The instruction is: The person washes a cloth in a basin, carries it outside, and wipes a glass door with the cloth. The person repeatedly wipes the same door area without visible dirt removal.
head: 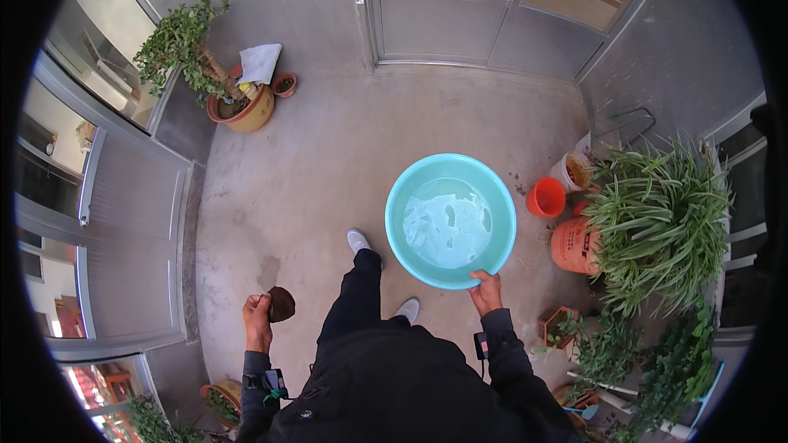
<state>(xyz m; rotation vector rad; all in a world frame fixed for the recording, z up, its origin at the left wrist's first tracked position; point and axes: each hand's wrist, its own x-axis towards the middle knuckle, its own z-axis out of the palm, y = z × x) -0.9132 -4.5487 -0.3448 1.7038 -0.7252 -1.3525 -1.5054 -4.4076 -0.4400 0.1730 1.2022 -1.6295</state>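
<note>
My right hand grips the near rim of a turquoise plastic basin, which has water in its bottom with bright reflections on it. The basin is held in front of me, a little to the right. Off to the left, my left hand pinches a small dark brown object between thumb and fingers; it looks like a piece of cloth or a pouch, but its exact kind cannot be told.
A potted jade-like plant stands far left. On the right are a spider plant, a red bucket, a white bucket and several potted plants. Glazed metal doors stand ahead; another door is on the left.
</note>
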